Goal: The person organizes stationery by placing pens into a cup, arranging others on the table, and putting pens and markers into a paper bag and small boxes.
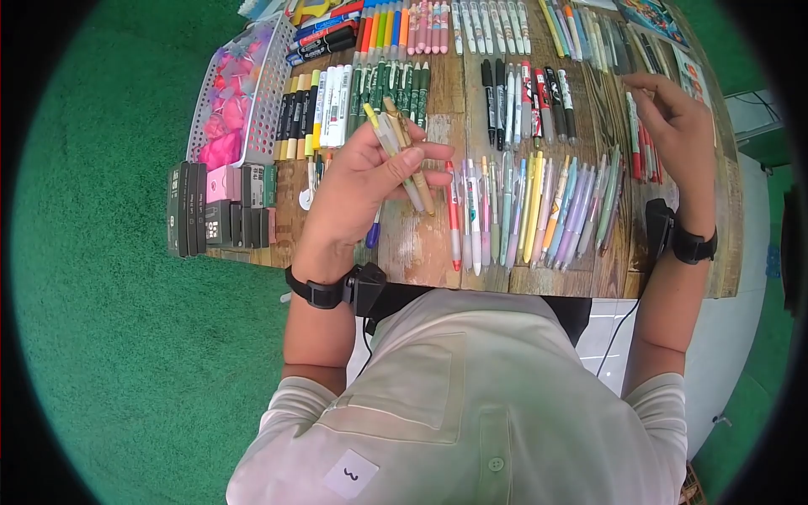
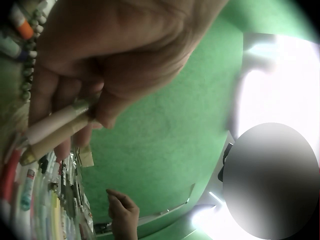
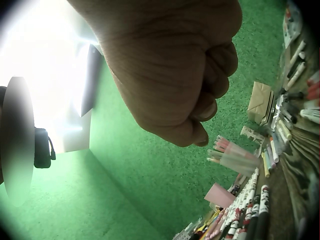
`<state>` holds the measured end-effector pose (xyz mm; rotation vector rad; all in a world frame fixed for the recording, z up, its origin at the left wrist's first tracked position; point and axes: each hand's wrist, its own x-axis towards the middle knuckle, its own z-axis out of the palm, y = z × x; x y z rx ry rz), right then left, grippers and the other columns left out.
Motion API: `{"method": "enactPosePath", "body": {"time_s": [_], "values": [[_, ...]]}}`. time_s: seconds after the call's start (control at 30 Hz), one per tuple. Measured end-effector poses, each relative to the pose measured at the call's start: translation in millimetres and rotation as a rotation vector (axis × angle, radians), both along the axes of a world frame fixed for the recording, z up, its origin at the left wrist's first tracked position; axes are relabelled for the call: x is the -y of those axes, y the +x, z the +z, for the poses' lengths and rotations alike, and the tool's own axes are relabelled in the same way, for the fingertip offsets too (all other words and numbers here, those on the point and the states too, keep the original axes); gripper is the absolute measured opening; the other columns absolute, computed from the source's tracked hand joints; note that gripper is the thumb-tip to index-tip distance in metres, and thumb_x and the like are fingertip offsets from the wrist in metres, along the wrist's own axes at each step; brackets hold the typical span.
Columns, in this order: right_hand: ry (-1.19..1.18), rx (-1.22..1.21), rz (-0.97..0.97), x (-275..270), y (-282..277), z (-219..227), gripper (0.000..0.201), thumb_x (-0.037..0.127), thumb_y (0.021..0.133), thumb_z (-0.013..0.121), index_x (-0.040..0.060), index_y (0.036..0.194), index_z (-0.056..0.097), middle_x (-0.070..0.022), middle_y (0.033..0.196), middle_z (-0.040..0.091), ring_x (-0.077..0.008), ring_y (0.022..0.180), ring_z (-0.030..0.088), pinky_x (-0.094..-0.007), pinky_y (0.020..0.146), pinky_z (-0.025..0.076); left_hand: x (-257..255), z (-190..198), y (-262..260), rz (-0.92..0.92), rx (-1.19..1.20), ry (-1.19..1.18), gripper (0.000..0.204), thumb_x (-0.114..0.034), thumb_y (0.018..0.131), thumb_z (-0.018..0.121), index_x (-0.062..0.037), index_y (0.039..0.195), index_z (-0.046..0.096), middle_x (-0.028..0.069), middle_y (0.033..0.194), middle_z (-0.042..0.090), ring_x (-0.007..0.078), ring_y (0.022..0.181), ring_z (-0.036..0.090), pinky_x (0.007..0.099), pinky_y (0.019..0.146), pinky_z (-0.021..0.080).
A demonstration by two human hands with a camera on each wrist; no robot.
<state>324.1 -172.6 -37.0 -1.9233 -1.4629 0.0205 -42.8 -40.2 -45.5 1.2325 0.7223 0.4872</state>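
Left hand [image 1: 358, 181] pinches a few pens [image 1: 406, 160] between thumb and fingers, above the counter [image 1: 421, 257]; the fingers hide their middles, so I can't tell the exact number. Right hand [image 1: 680, 135], loosely bent and holding nothing visible, hovers near red-and-white pens [image 1: 646, 156], partly covering them. Pastel pens [image 1: 539, 210] lie in a row between the hands. Beneath the left wrist, a blue-ended pen [image 1: 373, 234] is mostly hidden. Farther left, the white basket [image 1: 268, 105] runs out of the head view's top.

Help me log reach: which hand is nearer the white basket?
Left. The left hand is right of the white basket; the right hand is farther, across the table.
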Motion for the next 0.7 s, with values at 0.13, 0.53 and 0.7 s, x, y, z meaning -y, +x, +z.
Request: {"method": "enactPosePath", "body": {"time_s": [0.13,0.53,0.7], "values": [[0.042,-0.019,-0.001,-1,-1,-1,0.019,0.014,0.094,0.068,0.0073,0.109,0.077,0.0026,0.058,0.043,-0.0048,0.055,0.037,-0.0269,0.052,0.031,-1,-5,1,0.017,-0.021,0.043,0.025,-0.011,0.105,0.061,-0.0053,0.128,0.053,0.0240,0.122,0.070,0.0334,0.106,0.074,0.0407,0.081,0.064],[0.090,-0.022,0.003,0,-1,4,0.017,0.012,0.091,0.069,0.0083,0.106,0.077,-0.0081,0.061,0.058,-0.0138,0.051,0.050,-0.0306,0.053,0.041,-22,30,25,-0.020,0.078,0.219,0.025,-0.011,0.105,0.059,-0.0038,0.128,0.052,0.0192,0.121,0.071,0.0326,0.107,0.073,0.0405,0.084,0.063],[0.112,-0.009,0.017,1,-2,8,0.016,0.012,0.087,0.072,0.0096,0.101,0.077,-0.0123,0.061,0.060,-0.0224,0.050,0.057,-0.0353,0.052,0.044,-74,91,89,0.008,0.217,0.376,0.023,-0.009,0.105,0.058,-0.0017,0.126,0.052,0.0209,0.124,0.069,0.0322,0.110,0.071,0.0442,0.088,0.063]]}}
